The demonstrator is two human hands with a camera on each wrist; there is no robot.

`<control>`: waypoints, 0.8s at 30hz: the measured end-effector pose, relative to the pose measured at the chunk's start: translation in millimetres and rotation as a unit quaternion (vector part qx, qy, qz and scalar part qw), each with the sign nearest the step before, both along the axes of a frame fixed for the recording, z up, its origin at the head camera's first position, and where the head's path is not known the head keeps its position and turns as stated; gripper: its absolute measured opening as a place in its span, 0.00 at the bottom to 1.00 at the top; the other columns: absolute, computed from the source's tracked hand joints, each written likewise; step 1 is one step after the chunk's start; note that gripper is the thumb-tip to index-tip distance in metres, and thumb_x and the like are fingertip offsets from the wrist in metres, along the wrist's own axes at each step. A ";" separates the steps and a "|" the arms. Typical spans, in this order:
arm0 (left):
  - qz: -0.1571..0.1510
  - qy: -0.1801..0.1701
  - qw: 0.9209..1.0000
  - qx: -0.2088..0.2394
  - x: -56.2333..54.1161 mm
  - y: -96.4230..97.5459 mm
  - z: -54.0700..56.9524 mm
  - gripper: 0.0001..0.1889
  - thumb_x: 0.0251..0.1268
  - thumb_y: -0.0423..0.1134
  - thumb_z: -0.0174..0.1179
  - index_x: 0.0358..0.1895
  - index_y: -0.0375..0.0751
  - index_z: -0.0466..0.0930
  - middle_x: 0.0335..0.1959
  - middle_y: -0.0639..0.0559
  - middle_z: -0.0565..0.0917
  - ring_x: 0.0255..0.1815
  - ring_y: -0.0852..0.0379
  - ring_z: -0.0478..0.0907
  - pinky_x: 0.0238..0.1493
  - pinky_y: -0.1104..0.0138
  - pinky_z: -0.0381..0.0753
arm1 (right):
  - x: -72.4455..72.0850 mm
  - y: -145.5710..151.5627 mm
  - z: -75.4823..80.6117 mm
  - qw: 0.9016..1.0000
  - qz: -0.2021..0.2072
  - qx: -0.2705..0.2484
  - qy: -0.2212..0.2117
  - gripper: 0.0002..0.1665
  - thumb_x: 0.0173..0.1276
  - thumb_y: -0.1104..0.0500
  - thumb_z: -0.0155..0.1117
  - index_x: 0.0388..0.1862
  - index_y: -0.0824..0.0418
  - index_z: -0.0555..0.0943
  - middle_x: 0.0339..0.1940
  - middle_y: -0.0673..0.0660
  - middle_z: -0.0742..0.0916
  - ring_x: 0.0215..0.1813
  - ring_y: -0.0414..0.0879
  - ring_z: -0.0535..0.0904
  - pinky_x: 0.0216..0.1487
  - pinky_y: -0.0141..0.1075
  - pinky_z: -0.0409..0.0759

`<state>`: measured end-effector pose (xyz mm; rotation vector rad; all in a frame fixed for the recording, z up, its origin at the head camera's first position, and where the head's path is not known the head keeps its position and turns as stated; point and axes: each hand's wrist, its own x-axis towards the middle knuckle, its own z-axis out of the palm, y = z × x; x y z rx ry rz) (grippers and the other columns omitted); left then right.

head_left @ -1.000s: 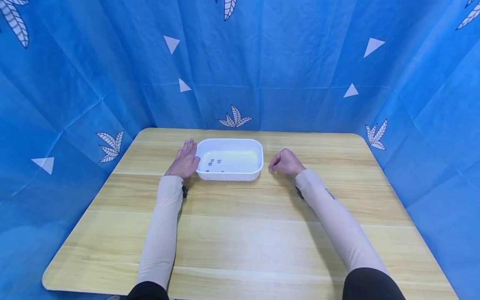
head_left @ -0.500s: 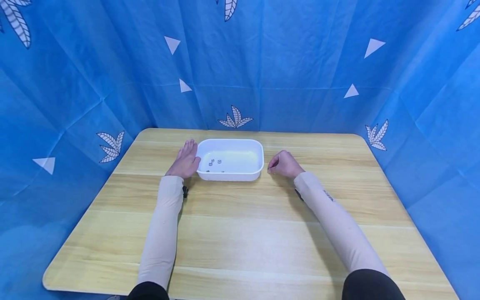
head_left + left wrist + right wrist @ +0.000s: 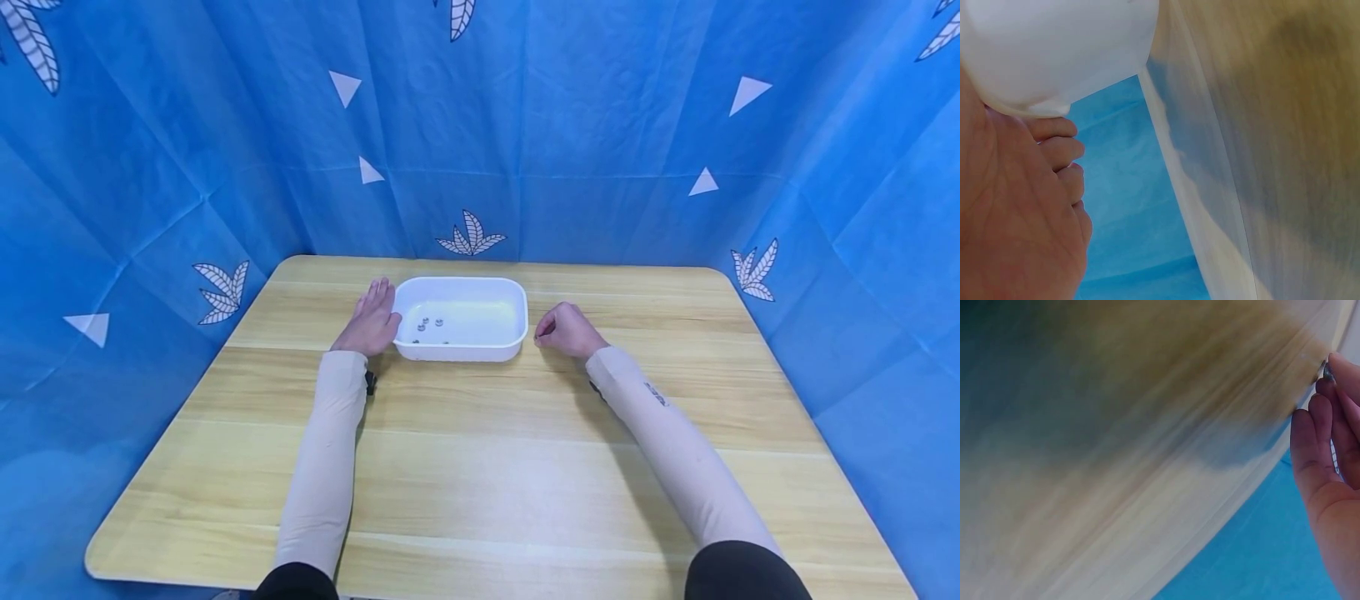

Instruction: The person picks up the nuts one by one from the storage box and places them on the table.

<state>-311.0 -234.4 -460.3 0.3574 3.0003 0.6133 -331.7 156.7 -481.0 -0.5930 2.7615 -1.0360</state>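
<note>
A white plastic basin [image 3: 480,354] stands toward the back of the wooden table, with several small silver metal pieces [image 3: 439,322] like nuts on its floor, mostly on the left side. Against its left rim lies my left hand [image 3: 369,321], fingers straight and pointing away, thumb at the rim. In the left wrist view the palm faces the wall of the basin. My right hand [image 3: 570,330] is low over the table just right of the basin. Between its thumb and forefinger it pinches a small shiny metal piece [image 3: 1327,374], partly hidden by the fingertips.
The wooden table [image 3: 480,467] has rounded corners and a pale edge. A blue curtain [image 3: 615,108] with white leaves and triangles hangs around its back and sides.
My right hand has shifted slightly toward the basin and a little nearer to me, its fingertips kept together. The left hand and the basin stay where they were.
</note>
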 end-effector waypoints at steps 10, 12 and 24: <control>0.005 -0.005 1.000 0.000 -1.1 -0.6 -1.6 0.37 0.80 0.48 0.28 0.83 0.27 0.37 0.86 0.34 0.36 0.88 0.38 0.29 0.87 0.45 0.31 | 1.8 -1.5 0.3 1.000 0.004 0.007 0.018 0.02 0.60 0.68 0.75 0.33 0.66 0.91 0.33 0.60 0.93 0.40 0.50 0.87 0.46 0.39 0.85; 0.002 -0.004 1.000 0.003 -1.6 -0.9 -1.6 0.37 0.80 0.47 0.28 0.82 0.27 0.38 0.86 0.33 0.36 0.88 0.38 0.29 0.87 0.45 0.32 | 2.4 -1.4 0.9 1.000 0.005 0.010 0.023 0.03 0.59 0.68 0.75 0.33 0.66 0.91 0.34 0.60 0.94 0.40 0.51 0.88 0.48 0.41 0.86; 0.000 -0.008 1.000 0.004 -4.4 -2.7 -4.5 0.37 0.80 0.47 0.27 0.83 0.27 0.37 0.86 0.34 0.35 0.88 0.39 0.28 0.87 0.45 0.31 | 2.8 0.6 2.3 1.000 0.008 -0.001 0.013 0.04 0.60 0.69 0.75 0.34 0.67 0.91 0.34 0.61 0.93 0.39 0.50 0.88 0.46 0.39 0.86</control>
